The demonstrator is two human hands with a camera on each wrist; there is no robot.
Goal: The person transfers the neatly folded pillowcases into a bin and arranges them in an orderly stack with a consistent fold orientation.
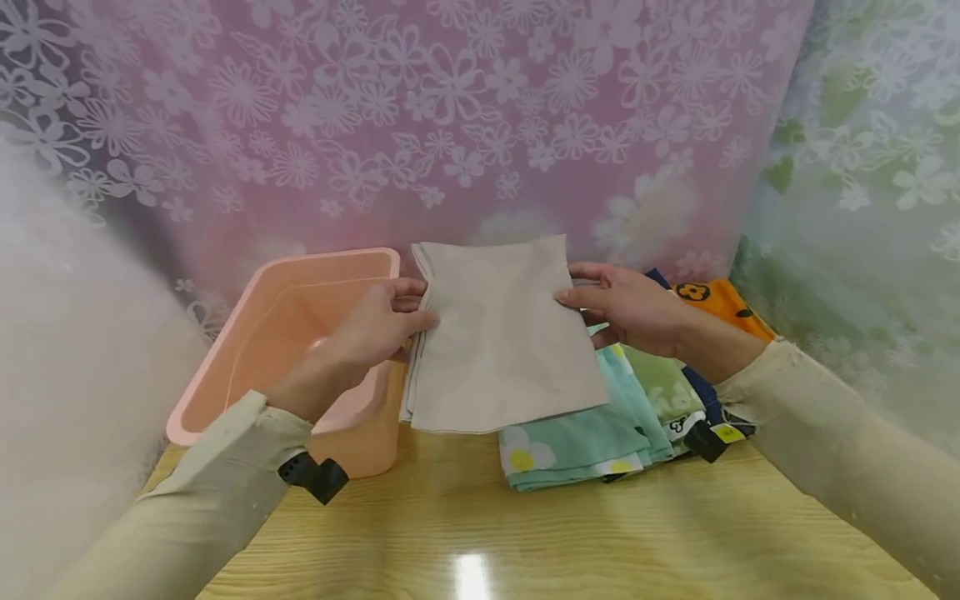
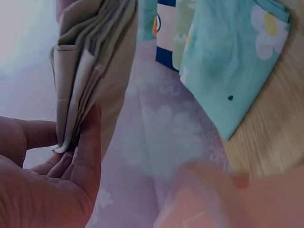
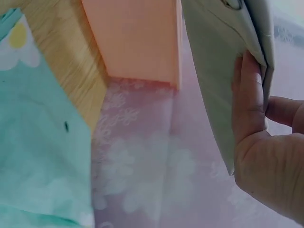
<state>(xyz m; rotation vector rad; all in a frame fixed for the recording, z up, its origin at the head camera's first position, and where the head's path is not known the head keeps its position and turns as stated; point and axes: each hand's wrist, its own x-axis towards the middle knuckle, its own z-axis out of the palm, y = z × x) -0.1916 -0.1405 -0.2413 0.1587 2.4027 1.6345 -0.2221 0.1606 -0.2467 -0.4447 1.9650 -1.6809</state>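
Note:
A beige cloth point(image 1: 502, 333), folded into a flat rectangle of several layers, is held up off the table between both hands. My left hand point(image 1: 378, 329) pinches its left edge, thumb on the near face and fingers behind. In the left wrist view the stacked folds of the cloth point(image 2: 90, 61) fan out above the left hand point(image 2: 52, 175). At the opposite edge my right hand point(image 1: 633, 308) grips the cloth between thumb and fingers. The right wrist view shows fingers of the right hand point(image 3: 270, 147) flat along the back of the cloth point(image 3: 213, 71).
A peach plastic bin point(image 1: 393, 367) stands at the left, behind my left forearm. Folded mint-green fabric with daisies point(image 1: 577, 446) lies right of centre on the wooden table point(image 1: 450, 500). Beside it are green fabric point(image 1: 660, 383) and orange fabric point(image 1: 723, 300). Floral curtains point(image 1: 480, 125) hang behind.

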